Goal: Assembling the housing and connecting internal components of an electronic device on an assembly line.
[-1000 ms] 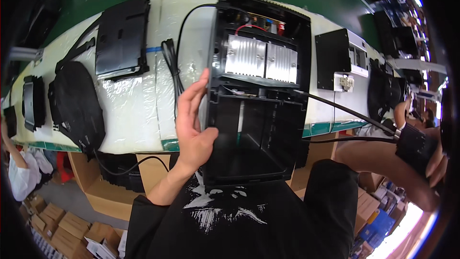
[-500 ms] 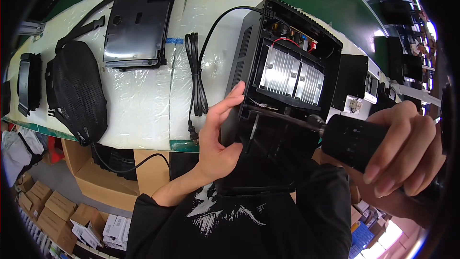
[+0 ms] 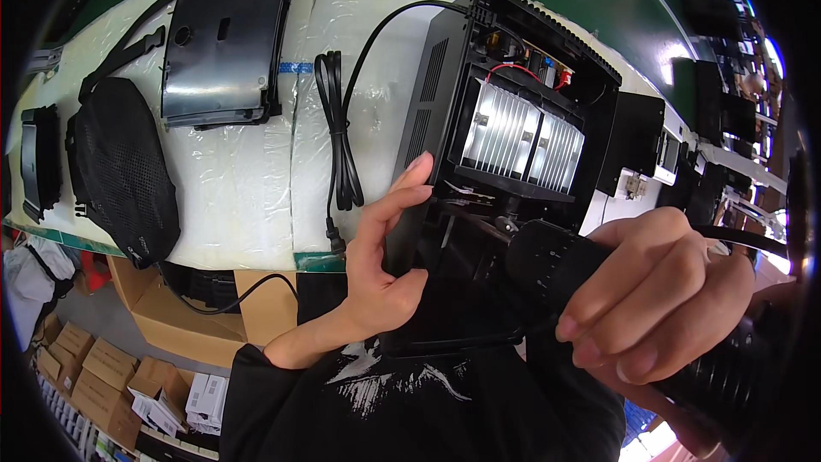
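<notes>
A black box-shaped electronic device housing (image 3: 428,107) stands open-topped before me, with silver finned heat sinks (image 3: 517,141) and red wires inside. My left hand (image 3: 380,278) braces its near left side, with bent fingers on the side panel's edge and the thumb lower down. My right hand (image 3: 663,295) is wrapped around a black electric screwdriver (image 3: 556,261) with a marked collar. Its thin shaft slants left to the near inner edge of the housing, close to my left fingers. Where the tip meets the housing is too dark to make out.
A coiled black power cable (image 3: 338,133) lies left of the housing on the plastic-wrapped white padding (image 3: 227,188). Farther left are a black panel (image 3: 222,60), a black mesh bag (image 3: 128,171) and a small black part (image 3: 40,162). A cardboard box (image 3: 188,321) stands below the table edge.
My right hand and the screwdriver have moved left and slightly down, nearer the housing. My left hand stays on the side panel. The whole view has shifted slightly.
</notes>
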Available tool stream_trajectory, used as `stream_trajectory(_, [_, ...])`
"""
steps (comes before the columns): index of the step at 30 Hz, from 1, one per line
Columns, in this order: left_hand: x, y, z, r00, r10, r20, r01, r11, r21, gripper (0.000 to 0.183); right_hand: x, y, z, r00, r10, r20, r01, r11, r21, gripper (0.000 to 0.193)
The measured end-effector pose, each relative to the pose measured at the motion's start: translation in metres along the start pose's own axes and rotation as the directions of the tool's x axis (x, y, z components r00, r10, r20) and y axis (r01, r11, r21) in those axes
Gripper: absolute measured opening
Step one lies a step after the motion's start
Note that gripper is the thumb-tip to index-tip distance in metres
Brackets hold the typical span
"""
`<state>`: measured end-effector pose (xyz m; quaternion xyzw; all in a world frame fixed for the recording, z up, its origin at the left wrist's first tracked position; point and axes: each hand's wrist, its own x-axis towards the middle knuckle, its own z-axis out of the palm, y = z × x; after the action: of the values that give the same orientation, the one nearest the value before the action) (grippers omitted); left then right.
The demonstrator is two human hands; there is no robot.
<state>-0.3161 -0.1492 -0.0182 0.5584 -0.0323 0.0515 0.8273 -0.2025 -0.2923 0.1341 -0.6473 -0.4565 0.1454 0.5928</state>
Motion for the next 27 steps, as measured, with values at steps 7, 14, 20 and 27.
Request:
stream_trajectory(7, [0.000,0.001,-0.001,1.000,-0.008,-0.009,0.008,1.000,-0.026,0.070,0.009,0.002,0.006,0.989,0.084,0.124,-0.081,0.996,-0.033,0.028])
stream_trajectory(14, [-0.003,-0.001,0.006,0.997,-0.039,-0.069,0.023,0.974,-0.224,0.069,0.004,0.012,0.023,0.989,0.056,0.134,-0.058,0.998,0.011,0.034])
stream_trajectory(20, [-0.003,0.008,0.003,0.992,-0.004,-0.128,-0.008,0.996,-0.093,0.065,0.004,0.033,0.035,0.978,-0.170,0.120,0.143,0.968,0.208,0.008])
stream_trajectory(27, [-0.007,0.005,0.000,0.992,0.008,-0.126,-0.018,0.997,-0.080,0.066,0.001,0.041,0.052,0.980,-0.176,-0.092,0.192,0.957,0.218,0.005])
